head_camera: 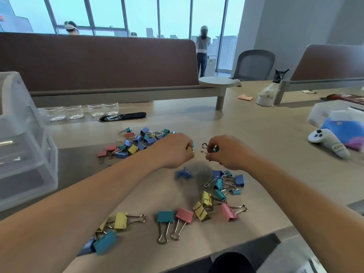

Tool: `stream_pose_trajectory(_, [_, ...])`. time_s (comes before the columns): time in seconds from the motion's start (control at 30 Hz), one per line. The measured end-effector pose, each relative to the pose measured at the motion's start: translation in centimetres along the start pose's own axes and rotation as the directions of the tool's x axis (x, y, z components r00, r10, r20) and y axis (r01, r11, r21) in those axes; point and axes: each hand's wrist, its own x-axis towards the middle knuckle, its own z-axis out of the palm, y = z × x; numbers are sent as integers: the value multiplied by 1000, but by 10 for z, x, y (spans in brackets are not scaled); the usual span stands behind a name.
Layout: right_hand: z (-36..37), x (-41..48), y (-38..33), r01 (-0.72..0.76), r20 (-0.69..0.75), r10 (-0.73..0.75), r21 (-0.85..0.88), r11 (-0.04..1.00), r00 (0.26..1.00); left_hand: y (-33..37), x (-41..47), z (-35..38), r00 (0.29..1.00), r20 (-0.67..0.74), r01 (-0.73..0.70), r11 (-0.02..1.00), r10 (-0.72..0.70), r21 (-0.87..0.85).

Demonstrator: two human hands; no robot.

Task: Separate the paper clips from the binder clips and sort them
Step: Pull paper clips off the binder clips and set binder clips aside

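right hand fingers pinch teal binder clip, left hand fingers curl round yellow clip; I reckon light, stiff, springy: take the body, wire loops slip

I am sitting in an open-plan office. The long pale table before me is split into work places by brown fabric dividers, one across the upper left of the frame and another at upper right. A grey mesh swivel chair stands right of upper centre. An oval cable slot is set into the table top. Tall windows along the top show high-rise towers outside. Coloured binder clips and clear plastic drawers at far left fit it too.
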Motion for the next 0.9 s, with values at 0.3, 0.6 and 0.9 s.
stream_pose_trajectory(0.3, [-5,-8,36,-42,-13,42,1,999,999,9,22,-2,993,87,93,980,-78,-176])
stream_pose_trajectory(0.6, [-4,-7,47,-144,33,146,-69,987,989,44,43,27,991,130,-1,992,17,-123])
stream_pose_trajectory(0.9, [-6,-12,58,-191,68,191,-4,982,979,63,51,46,981,175,-48,984,79,-172])
